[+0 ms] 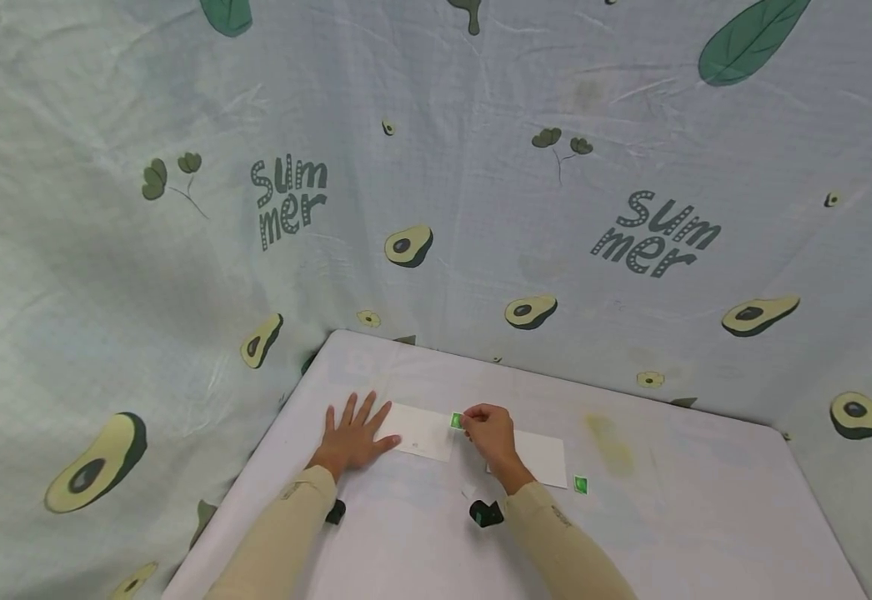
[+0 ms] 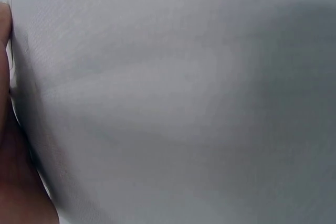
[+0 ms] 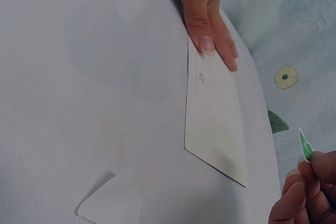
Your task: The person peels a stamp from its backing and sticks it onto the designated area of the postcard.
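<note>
Our left hand (image 1: 353,440) lies with fingers spread, its thumb on the white card (image 1: 421,431) at three o'clock. Our right hand (image 1: 492,433) pinches a small green sticker (image 1: 456,422) near that card's three o'clock end. From there, toward four o'clock, we see a second white card (image 1: 544,459), then another green sticker (image 1: 581,484), both on the bench (image 1: 706,517).

Wrinkled, avocado-printed pale cloth (image 1: 473,183) behind a white table (image 1: 706,525).

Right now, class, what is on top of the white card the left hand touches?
The left hand rests partly on one end of the white card; small dark print shows beyond it. The surface beneath the hand is covered.
</note>
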`<state>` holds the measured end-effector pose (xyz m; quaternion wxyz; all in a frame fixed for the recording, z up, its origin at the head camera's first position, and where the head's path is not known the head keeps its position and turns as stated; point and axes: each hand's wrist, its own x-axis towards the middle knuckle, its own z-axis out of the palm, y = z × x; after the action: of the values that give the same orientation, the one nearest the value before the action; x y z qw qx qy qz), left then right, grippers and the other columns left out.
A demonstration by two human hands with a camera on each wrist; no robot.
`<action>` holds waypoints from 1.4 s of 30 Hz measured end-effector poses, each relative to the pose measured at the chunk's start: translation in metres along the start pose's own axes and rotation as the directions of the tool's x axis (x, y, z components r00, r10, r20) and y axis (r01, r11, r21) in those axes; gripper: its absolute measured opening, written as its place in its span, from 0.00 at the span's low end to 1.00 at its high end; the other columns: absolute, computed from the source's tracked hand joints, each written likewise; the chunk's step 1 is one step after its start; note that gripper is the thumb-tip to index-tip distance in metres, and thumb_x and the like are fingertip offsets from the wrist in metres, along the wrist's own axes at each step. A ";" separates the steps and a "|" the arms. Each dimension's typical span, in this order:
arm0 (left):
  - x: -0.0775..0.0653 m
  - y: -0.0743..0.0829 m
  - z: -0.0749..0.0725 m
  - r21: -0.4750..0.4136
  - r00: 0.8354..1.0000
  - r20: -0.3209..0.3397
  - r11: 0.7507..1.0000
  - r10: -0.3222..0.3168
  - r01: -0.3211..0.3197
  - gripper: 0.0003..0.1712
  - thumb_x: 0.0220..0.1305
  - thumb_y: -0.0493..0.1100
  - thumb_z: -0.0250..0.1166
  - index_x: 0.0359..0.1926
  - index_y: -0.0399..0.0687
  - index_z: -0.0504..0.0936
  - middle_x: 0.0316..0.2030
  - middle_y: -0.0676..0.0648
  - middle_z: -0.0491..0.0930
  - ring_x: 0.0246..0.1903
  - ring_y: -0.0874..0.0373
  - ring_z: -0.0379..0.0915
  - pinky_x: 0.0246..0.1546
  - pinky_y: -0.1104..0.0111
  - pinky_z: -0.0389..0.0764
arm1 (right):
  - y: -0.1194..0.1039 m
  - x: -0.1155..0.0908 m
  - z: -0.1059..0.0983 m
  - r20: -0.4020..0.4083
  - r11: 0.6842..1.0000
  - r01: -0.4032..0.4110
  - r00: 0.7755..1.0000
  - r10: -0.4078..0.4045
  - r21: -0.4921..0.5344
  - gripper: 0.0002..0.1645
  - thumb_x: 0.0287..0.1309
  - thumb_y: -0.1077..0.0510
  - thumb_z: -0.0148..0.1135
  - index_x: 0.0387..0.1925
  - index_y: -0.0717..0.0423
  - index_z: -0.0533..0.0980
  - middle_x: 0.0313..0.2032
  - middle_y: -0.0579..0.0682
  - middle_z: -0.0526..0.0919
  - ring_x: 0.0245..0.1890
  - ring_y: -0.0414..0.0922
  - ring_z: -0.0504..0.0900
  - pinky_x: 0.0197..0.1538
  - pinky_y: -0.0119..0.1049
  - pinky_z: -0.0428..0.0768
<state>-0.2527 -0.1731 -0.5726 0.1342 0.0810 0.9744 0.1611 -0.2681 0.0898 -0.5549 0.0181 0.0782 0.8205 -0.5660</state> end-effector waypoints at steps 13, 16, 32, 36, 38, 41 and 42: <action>0.001 -0.002 -0.001 0.006 1.000 0.010 1.000 -0.013 0.013 0.47 0.75 0.72 0.50 0.84 0.56 0.51 0.85 0.40 0.39 0.83 0.33 0.27 0.77 0.28 0.30 | 0.008 0.007 0.010 -0.022 0.999 -0.048 0.999 0.048 -0.025 0.05 0.65 0.63 0.68 0.37 0.63 0.84 0.28 0.52 0.83 0.27 0.42 0.78 0.29 0.31 0.76; 0.001 -0.002 -0.001 0.002 1.000 0.015 1.000 -0.012 0.012 0.47 0.76 0.71 0.50 0.84 0.56 0.51 0.85 0.40 0.39 0.84 0.33 0.27 0.77 0.28 0.30 | 0.010 0.008 0.012 -0.017 0.997 -0.059 0.998 0.059 -0.040 0.05 0.66 0.63 0.67 0.38 0.63 0.83 0.28 0.52 0.83 0.27 0.42 0.77 0.30 0.30 0.76; 0.005 -0.003 0.005 -0.004 1.000 0.007 1.000 -0.011 0.011 0.47 0.74 0.73 0.50 0.84 0.57 0.51 0.85 0.41 0.39 0.84 0.34 0.26 0.77 0.29 0.28 | 0.013 0.015 0.017 -0.005 0.989 -0.055 0.998 0.055 -0.138 0.06 0.67 0.61 0.67 0.40 0.62 0.84 0.31 0.54 0.84 0.29 0.44 0.79 0.32 0.30 0.79; 0.004 -0.002 0.004 -0.012 1.000 0.013 1.000 -0.010 0.010 0.47 0.75 0.72 0.49 0.84 0.56 0.51 0.85 0.41 0.39 0.84 0.34 0.26 0.77 0.30 0.28 | 0.011 0.018 0.019 -0.004 0.984 -0.064 0.998 0.065 -0.165 0.06 0.67 0.61 0.67 0.40 0.61 0.85 0.32 0.53 0.84 0.31 0.44 0.79 0.33 0.30 0.78; 0.005 -0.002 0.004 -0.012 1.000 0.020 1.000 -0.010 0.010 0.47 0.75 0.73 0.49 0.84 0.57 0.50 0.85 0.42 0.38 0.84 0.34 0.25 0.78 0.30 0.28 | 0.010 0.018 0.019 -0.008 0.982 -0.073 0.997 0.073 -0.175 0.06 0.67 0.61 0.67 0.39 0.61 0.85 0.32 0.53 0.84 0.31 0.45 0.79 0.33 0.30 0.78; 0.005 -0.002 0.004 -0.009 1.000 0.023 1.000 -0.011 0.012 0.47 0.75 0.72 0.49 0.84 0.58 0.50 0.85 0.42 0.37 0.84 0.34 0.25 0.77 0.30 0.28 | 0.010 0.020 0.020 -0.009 0.980 -0.077 0.997 0.077 -0.181 0.06 0.67 0.61 0.67 0.39 0.61 0.85 0.33 0.53 0.84 0.32 0.45 0.79 0.33 0.31 0.77; 0.004 -0.001 0.003 -0.009 1.000 0.023 1.000 -0.012 0.013 0.47 0.75 0.72 0.49 0.84 0.58 0.50 0.85 0.42 0.37 0.84 0.34 0.25 0.77 0.30 0.28 | 0.010 0.020 0.020 -0.010 0.981 -0.079 0.997 0.078 -0.180 0.06 0.67 0.61 0.67 0.39 0.61 0.85 0.33 0.54 0.84 0.32 0.45 0.79 0.33 0.31 0.78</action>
<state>-0.2562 -0.1725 -0.5769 0.1469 0.0761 0.9725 0.1639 -0.2873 0.0766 -0.5739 0.0463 0.1092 0.8645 -0.4884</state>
